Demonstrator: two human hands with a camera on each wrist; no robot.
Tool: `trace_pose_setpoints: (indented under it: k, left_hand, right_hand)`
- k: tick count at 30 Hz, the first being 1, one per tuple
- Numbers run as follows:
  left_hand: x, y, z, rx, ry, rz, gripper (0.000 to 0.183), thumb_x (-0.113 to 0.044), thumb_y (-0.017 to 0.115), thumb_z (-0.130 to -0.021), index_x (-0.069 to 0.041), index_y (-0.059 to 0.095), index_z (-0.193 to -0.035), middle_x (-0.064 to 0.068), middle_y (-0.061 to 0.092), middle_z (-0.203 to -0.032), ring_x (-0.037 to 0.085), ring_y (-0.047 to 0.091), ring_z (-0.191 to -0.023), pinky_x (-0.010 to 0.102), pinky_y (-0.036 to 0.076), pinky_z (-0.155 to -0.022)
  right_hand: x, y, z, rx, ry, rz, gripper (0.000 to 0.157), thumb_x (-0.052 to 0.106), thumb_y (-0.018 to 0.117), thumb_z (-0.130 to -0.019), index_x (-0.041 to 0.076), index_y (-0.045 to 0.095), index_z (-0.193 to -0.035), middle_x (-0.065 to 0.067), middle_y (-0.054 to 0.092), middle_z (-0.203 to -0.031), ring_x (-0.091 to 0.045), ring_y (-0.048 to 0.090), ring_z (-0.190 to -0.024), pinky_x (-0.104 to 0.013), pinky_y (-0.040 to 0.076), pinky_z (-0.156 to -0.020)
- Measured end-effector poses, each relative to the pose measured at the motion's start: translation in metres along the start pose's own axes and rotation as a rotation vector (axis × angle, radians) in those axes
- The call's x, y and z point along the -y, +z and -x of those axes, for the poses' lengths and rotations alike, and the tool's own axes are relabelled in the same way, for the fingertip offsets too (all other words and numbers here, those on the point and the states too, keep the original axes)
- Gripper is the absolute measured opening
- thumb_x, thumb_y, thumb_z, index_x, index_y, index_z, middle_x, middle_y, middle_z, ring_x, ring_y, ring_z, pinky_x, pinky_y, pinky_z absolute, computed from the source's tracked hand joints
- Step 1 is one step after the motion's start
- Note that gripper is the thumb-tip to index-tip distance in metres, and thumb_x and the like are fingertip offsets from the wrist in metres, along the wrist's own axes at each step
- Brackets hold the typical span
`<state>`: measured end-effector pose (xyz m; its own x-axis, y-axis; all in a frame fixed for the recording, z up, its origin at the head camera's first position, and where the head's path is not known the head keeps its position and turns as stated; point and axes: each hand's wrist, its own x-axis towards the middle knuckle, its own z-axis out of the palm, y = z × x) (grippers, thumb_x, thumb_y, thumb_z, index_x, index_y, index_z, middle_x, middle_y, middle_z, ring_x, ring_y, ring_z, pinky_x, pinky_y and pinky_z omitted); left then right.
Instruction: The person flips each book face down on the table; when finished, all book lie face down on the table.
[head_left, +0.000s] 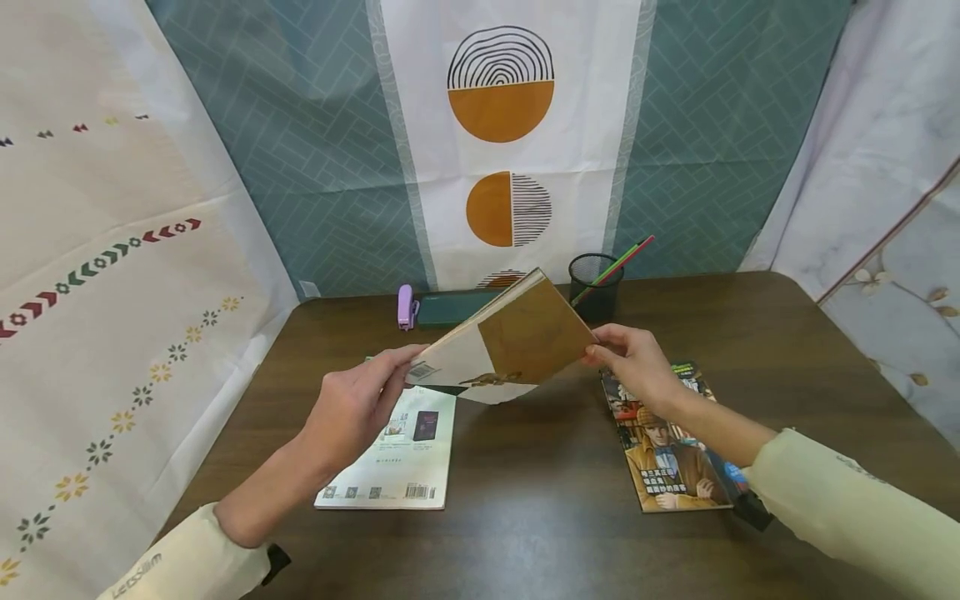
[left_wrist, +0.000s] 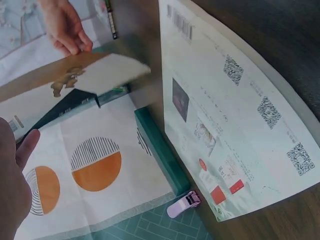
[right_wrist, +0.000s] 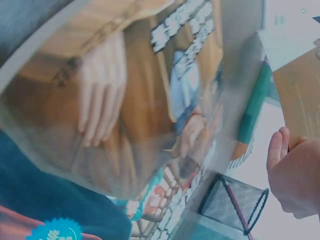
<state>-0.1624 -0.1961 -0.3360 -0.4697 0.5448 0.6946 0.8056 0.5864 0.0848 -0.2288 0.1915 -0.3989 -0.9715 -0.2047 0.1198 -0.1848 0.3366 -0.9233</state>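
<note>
A thin book (head_left: 528,333) with a brown and white cover and a barcode hangs tilted above the table, its lower edge bowed. My left hand (head_left: 363,400) pinches its left end near the barcode, and my right hand (head_left: 637,367) holds its right corner between thumb and fingers. Below the left hand lies a white magazine (head_left: 412,450) with QR codes, its upper part hidden by the held book. Under my right wrist rests a magazine (head_left: 660,467) showing a person in a brown coat and cap, partly covered by the forearm.
Along the table's back edge stand a purple stapler (head_left: 406,308), a long dark green case (head_left: 450,309), partly behind the book, and a black mesh pen cup (head_left: 596,292) with pencils. Patterned cloth (head_left: 315,150) hangs behind the brown table (head_left: 532,500).
</note>
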Motion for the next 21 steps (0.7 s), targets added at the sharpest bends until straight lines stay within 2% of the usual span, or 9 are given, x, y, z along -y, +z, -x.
trace_pose_setpoints:
  k: [5, 8, 12, 15, 21]
  left_hand:
    - [0.002, -0.002, -0.001, -0.036, -0.08, 0.043, 0.051, 0.013, 0.077, -0.089, -0.002, 0.067, -0.137, 0.014, 0.077, -0.121, 0.028, 0.079, -0.099, 0.043, 0.063, -0.08]
    - [0.003, 0.0, 0.001, -0.055, -0.151, 0.081, 0.052, 0.012, 0.077, -0.09, -0.003, 0.067, -0.139, 0.012, 0.077, -0.123, 0.026, 0.078, -0.1, 0.036, 0.063, -0.082]
    - [0.003, 0.003, 0.007, -0.061, -0.289, 0.182, 0.05, 0.009, 0.075, -0.094, -0.006, 0.068, -0.141, 0.01, 0.076, -0.124, 0.019, 0.076, -0.091, 0.02, 0.06, -0.073]
    - [0.002, 0.005, 0.013, -0.05, -0.398, 0.287, 0.045, 0.006, 0.072, -0.097, -0.007, 0.069, -0.14, 0.01, 0.077, -0.124, 0.018, 0.076, -0.087, 0.019, 0.06, -0.07]
    - [-0.002, 0.012, 0.025, 0.008, -0.634, 0.445, 0.041, 0.0, 0.072, -0.1, -0.006, 0.069, -0.14, 0.012, 0.078, -0.119, 0.017, 0.079, -0.089, 0.026, 0.062, -0.077]
  right_hand:
    - [0.01, -0.008, 0.003, -0.029, 0.082, -0.103, 0.028, 0.009, 0.066, -0.107, -0.008, 0.067, -0.129, -0.015, 0.077, -0.114, -0.026, 0.078, -0.1, -0.036, 0.058, -0.099]
    - [0.015, -0.014, 0.005, -0.042, 0.105, -0.146, 0.032, 0.012, 0.068, -0.106, -0.008, 0.067, -0.131, -0.007, 0.079, -0.108, -0.017, 0.078, -0.093, -0.036, 0.059, -0.097]
    - [0.02, -0.019, 0.005, -0.057, 0.1, -0.181, 0.036, 0.011, 0.07, -0.104, -0.01, 0.066, -0.133, -0.001, 0.079, -0.103, -0.012, 0.077, -0.089, -0.036, 0.061, -0.091]
    - [0.024, -0.021, 0.005, -0.069, 0.095, -0.205, 0.039, 0.01, 0.07, -0.104, -0.012, 0.063, -0.136, 0.0, 0.079, -0.104, -0.012, 0.076, -0.09, -0.033, 0.062, -0.089]
    - [0.028, -0.024, 0.004, -0.092, 0.101, -0.216, 0.041, 0.011, 0.069, -0.105, -0.011, 0.062, -0.138, 0.002, 0.077, -0.105, -0.011, 0.076, -0.089, -0.031, 0.061, -0.091]
